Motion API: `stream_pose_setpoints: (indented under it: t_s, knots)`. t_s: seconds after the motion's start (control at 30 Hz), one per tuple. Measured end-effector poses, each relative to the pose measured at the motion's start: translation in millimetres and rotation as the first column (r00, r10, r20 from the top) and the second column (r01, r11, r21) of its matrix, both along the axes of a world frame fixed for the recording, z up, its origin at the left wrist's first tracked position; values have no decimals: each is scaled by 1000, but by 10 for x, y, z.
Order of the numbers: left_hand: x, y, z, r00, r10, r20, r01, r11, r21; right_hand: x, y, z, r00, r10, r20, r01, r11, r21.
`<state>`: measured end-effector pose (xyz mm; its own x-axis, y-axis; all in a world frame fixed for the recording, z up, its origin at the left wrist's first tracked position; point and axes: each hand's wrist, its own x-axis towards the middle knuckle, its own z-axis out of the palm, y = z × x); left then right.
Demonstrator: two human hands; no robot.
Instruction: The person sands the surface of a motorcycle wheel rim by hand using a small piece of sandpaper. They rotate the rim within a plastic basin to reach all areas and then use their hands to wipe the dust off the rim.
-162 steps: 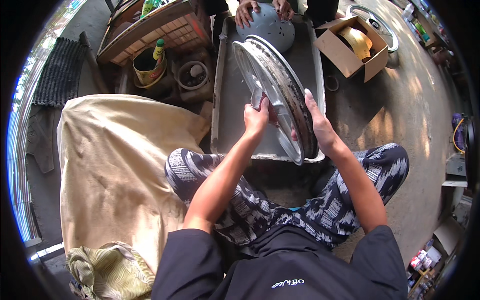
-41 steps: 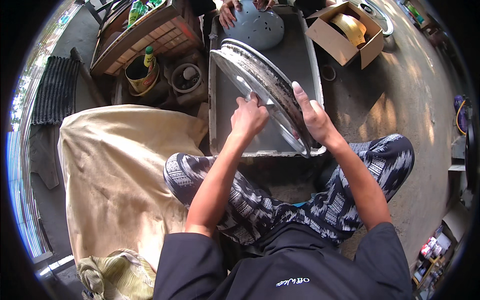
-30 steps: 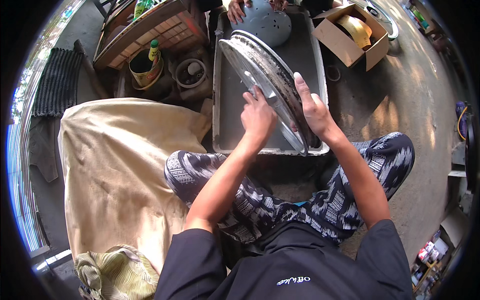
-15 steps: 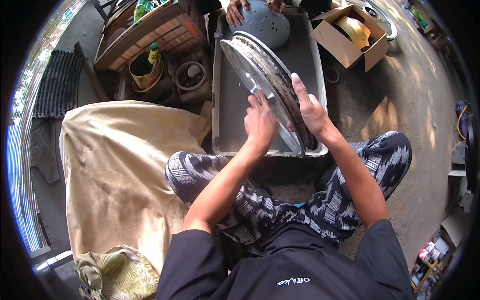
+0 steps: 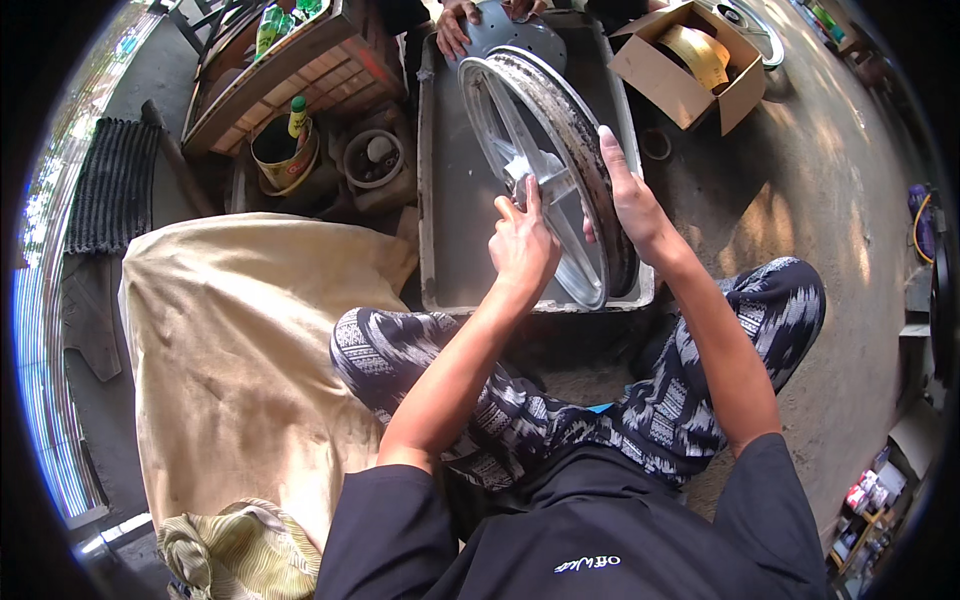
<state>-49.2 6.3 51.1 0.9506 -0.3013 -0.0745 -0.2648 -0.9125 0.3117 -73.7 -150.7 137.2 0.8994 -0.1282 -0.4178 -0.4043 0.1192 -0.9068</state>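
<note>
A silver spoked motorcycle wheel rim (image 5: 588, 160), its outer channel smeared dark and dirty, is held tilted above a shallow grey tray (image 5: 428, 240). My right hand (image 5: 640, 208) grips its right side, thumb along the outer channel and fingertips showing between the spokes. My left hand (image 5: 524, 240) is at the near face beside the hub (image 5: 530, 165), index finger stretched to it and the other fingers curled. Whether something small sits under those fingertips is hidden. Across the tray, another person's hands (image 5: 455, 28) rest on a grey, rounded part with small holes (image 5: 510, 30).
Left of the tray stand a bucket with a green-capped bottle (image 5: 298, 118), a round pot (image 5: 374, 158) and a wooden crate (image 5: 290, 75). A tan cloth (image 5: 250, 320) drapes beside my left knee. An open cardboard box (image 5: 660, 85) holds a yellow curved piece at the right.
The wheel has turned to show more of its spoked face, and its top has shifted right. My left fingers now touch nearer the hub. The grey part has moved up and left.
</note>
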Motion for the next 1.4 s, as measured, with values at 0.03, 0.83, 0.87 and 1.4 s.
stream_pose_setpoints:
  t_s: [0.03,0.83,0.87,1.4]
  knots:
    - [10,-15,-15,1000,8,9,-8,1000,-1,5,-7,-10,1000,-9,8,9,1000,5]
    - [75,-83,115,990,-26,-142,18,998,-53,-119,-93,-74,998,-62,20,61,998,29]
    - [126,-42,108,993,-22,-114,17,999,-46,-136,-103,-95,998,-60,3,60,998,28]
    - [161,-11,88,991,14,-136,-23,998,-64,-194,-40,-76,1000,-4,-13,3,1000,-19]
